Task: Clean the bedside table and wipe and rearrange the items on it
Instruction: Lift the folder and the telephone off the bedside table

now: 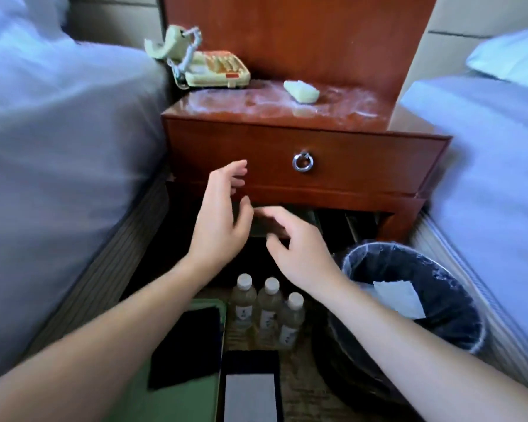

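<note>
The red-brown wooden bedside table (363, 159) stands between two beds, its top smeared with whitish streaks. A cream telephone (214, 70) sits at the back left of the top, its handset (168, 41) leaning against the left bed. A pale folded cloth (301, 91) lies on the top, right of the phone. My left hand (223, 214) hovers in front of the drawer's lower left, fingers spread, holding nothing. My right hand (296, 242) reaches toward the dark space under the drawer, fingers apart and blurred.
Three small water bottles (267, 309) stand on the floor below my hands. A black lined waste bin (457, 318) with a paper in it is at the right. A green tray (171, 385) with a dark cloth and a flat dark-and-grey object (250, 388) lie near me. The drawer has a ring pull (302, 162).
</note>
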